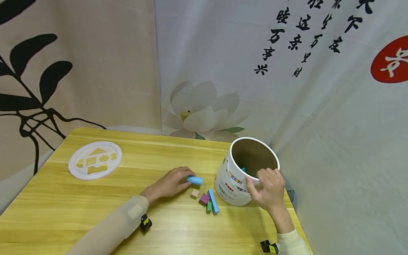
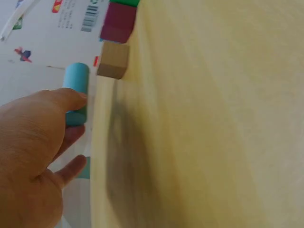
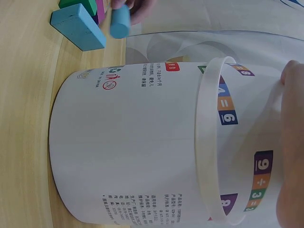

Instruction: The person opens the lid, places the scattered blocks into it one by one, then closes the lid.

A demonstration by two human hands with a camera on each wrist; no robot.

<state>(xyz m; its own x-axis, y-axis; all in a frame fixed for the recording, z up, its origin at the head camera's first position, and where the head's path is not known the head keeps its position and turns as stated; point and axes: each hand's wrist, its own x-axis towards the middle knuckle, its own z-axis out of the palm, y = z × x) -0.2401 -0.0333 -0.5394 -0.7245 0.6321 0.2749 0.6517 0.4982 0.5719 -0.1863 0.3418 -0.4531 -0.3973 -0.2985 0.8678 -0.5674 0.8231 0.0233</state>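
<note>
My left hand (image 1: 172, 182) pinches a light blue cylinder block (image 1: 195, 180) between thumb and fingers, just above the table. The cylinder (image 2: 77, 78) also shows in the left wrist view. Below it lie a plain wooden cube (image 1: 194, 193), a purple block (image 1: 204, 199), a green block (image 1: 208, 207) and a long blue block (image 1: 213, 202), the last three close together. With thumb outside, my right hand (image 1: 270, 186) grips the near rim of a white bucket (image 1: 227, 182), which stands upright. Deep inside the bucket, part of a blue block (image 1: 243, 169) shows; the rest is hidden.
A white round lid (image 1: 73, 166) with shaped cutouts lies on the table's far left. The bucket stands near the right edge of the wooden table (image 1: 153, 148). Printed cloth curtains (image 1: 204, 71) hang behind and to the right.
</note>
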